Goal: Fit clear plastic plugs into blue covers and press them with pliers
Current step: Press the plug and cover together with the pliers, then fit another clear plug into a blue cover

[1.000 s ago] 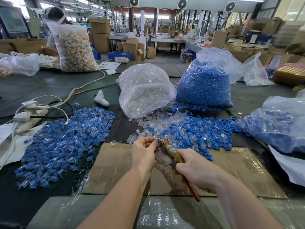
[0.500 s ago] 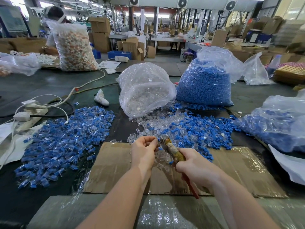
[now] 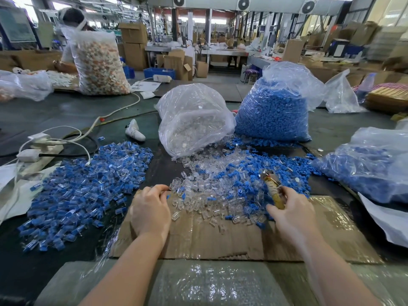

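Observation:
My right hand [image 3: 289, 214] grips the pliers [image 3: 271, 187] by their yellowed handles, jaws pointing up and away over the loose pile. My left hand [image 3: 151, 209] rests low at the left edge of the cardboard sheet [image 3: 220, 239], fingers curled; a bit of blue shows at its fingertips, though I cannot tell whether it holds a piece. Between the hands lies a mixed heap of clear plugs [image 3: 205, 195] and blue covers [image 3: 254, 173]. A wide pile of assembled blue-and-clear pieces [image 3: 84, 191] spreads to the left.
Behind the heap stand a bag of clear plugs [image 3: 194, 120] and a bag of blue covers [image 3: 273, 111]. Another bag of blue parts [image 3: 366, 168] lies at the right. A power strip with cables [image 3: 37, 149] sits far left. A person [image 3: 72, 21] works behind a full bag.
The hands have parted: the left moved left and down toward the cardboard's edge, the right swung right with the pliers. Earlier they met at the pliers' jaws.

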`<action>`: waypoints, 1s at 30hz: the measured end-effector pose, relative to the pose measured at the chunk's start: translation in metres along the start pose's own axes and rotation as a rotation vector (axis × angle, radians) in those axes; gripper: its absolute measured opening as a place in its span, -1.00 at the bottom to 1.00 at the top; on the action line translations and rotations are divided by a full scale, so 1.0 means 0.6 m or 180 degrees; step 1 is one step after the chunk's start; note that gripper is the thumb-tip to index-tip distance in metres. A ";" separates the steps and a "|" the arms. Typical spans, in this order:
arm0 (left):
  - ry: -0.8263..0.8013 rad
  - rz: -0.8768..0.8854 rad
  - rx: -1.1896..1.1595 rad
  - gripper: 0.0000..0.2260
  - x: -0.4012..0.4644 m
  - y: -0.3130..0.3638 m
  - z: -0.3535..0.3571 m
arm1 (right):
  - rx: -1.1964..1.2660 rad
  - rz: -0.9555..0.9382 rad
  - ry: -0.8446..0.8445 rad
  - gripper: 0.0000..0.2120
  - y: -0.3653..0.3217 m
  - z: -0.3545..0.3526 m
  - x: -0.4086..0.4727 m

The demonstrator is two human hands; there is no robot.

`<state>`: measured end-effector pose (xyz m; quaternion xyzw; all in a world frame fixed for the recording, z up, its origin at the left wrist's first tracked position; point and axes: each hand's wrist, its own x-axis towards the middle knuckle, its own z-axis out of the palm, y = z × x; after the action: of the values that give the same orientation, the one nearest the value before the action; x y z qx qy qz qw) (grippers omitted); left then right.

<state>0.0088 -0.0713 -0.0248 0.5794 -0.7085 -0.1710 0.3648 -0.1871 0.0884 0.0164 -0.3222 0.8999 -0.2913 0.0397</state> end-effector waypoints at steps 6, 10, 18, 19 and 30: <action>-0.0058 -0.0036 0.0449 -0.74 -0.006 -0.011 0.003 | -0.0345 0.0456 0.0103 -0.54 0.034 0.002 0.014; -0.0131 0.0214 -0.0117 -0.75 -0.023 0.016 0.010 | -0.0516 0.0657 0.0139 -0.66 0.047 0.005 0.013; -0.1034 0.1184 -0.0868 -0.82 -0.077 0.074 0.033 | -0.1020 0.0795 0.0020 -0.59 0.050 0.015 0.019; -0.1080 0.1225 -0.0858 -0.82 -0.079 0.075 0.035 | -0.1065 0.0799 -0.0025 -0.55 0.048 0.015 0.021; -0.1376 0.1619 -0.0672 -0.76 -0.088 0.062 0.044 | -0.0515 -0.1095 0.0501 -0.87 -0.016 0.040 -0.016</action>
<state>-0.0329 -0.0159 -0.0346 0.2938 -0.8695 -0.2657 0.2951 -0.1681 0.0759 0.0005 -0.4495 0.8524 -0.2449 -0.1071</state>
